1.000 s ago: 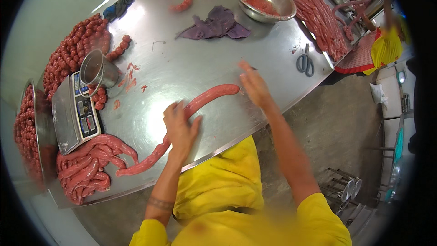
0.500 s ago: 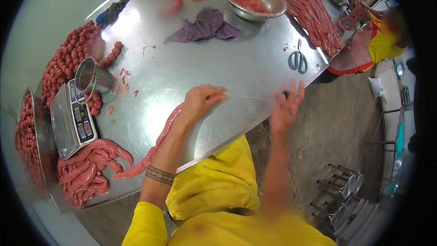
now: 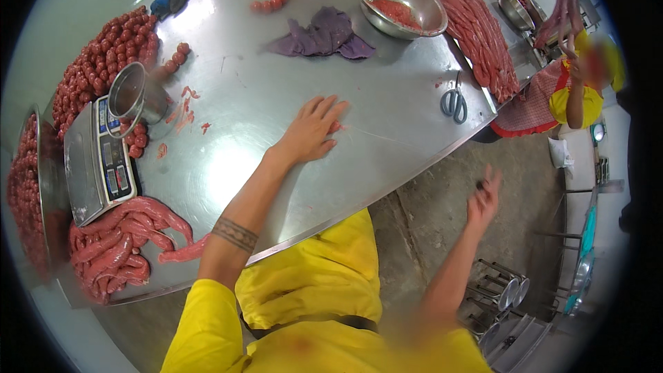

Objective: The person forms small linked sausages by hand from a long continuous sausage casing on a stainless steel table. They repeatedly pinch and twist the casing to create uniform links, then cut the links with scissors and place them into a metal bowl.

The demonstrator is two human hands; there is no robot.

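Note:
On the steel table (image 3: 228,110), my left hand (image 3: 311,131) lies palm down with its fingers stretched out. A small red bit of meat (image 3: 336,126) shows beside its fingertips; a thin pale strand trails from there to the right. My right hand (image 3: 483,202) is raised past the table edge, over the floor, fingers apart and nothing visible in it. A small dark band is on one of its fingers. Left of my left forearm lies a coiled pile of raw sausage (image 3: 124,238). One length runs from it toward the forearm, which hides the rest.
Scissors (image 3: 454,105) lie near the right edge. Farther back are a purple cloth (image 3: 321,36) and a steel bowl (image 3: 400,3) with minced meat. A scale (image 3: 103,159), a metal pot (image 3: 138,93) and linked sausages (image 3: 103,62) stand left. A co-worker (image 3: 580,90) handles sausage casings.
My left hand went from a pinch on the strand to flat on the table. My right hand moved right and down, off the table. The co-worker raised a sausage bundle.

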